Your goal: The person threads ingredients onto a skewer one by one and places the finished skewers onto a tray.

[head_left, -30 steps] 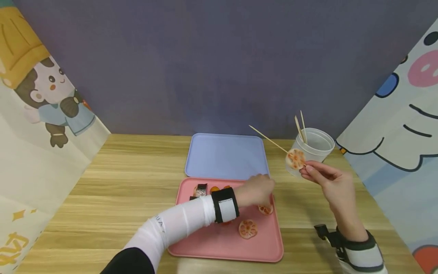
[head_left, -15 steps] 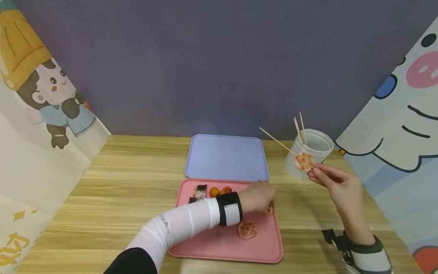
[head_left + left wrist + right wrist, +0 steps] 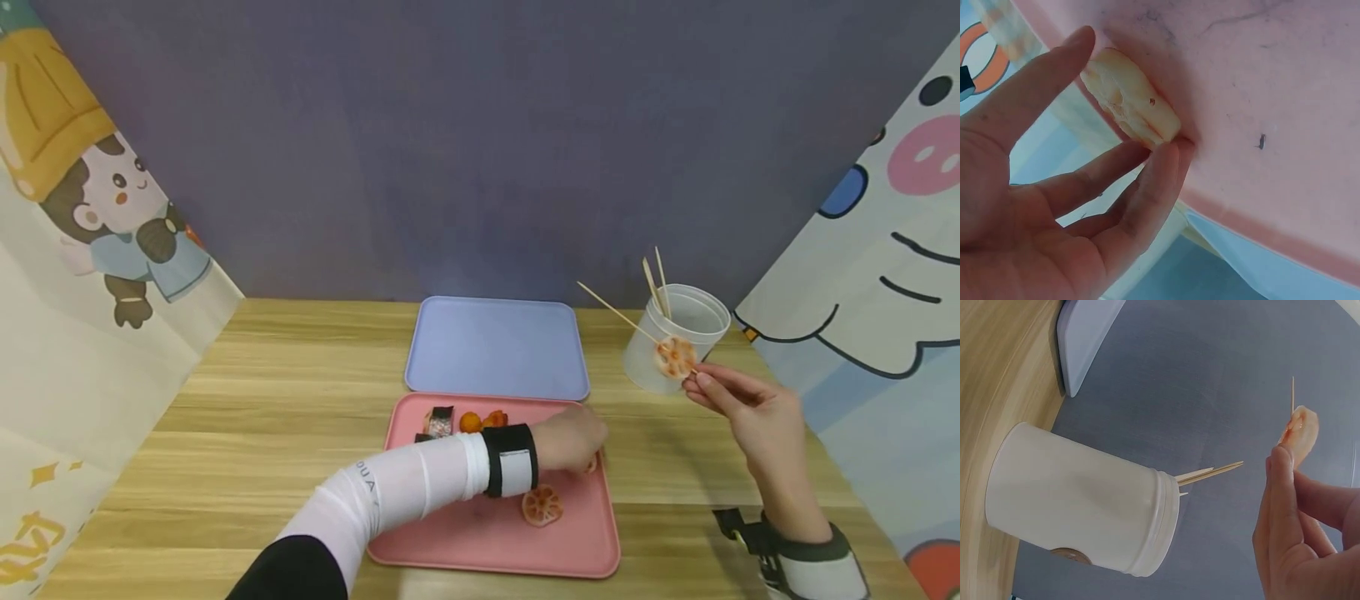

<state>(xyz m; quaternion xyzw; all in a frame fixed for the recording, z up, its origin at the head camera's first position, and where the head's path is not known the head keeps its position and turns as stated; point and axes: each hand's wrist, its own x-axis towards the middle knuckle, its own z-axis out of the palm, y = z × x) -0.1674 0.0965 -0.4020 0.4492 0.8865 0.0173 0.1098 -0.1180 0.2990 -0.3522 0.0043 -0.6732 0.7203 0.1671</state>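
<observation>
"While R hand (image 3: 753, 412) pinches skewer (image 3: 611, 307) w/ threaded slice (image 3: 676, 357), what's L hand (image 3: 572, 437) on?"

"Gripping loose slice (image 3: 1129, 97) at tray (image 3: 495, 546) edge; prob pickup step, next move likely needs steady lift to skewer's free tip"

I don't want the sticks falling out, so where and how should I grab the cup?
Maybe hold the cup just below its thicker rim, coming from the right in the head view. It stands upright and round, and that rim could help stop slipping. The sticks lean over the rim's left, and the skewered slice is in front, so those sides look worse.
</observation>
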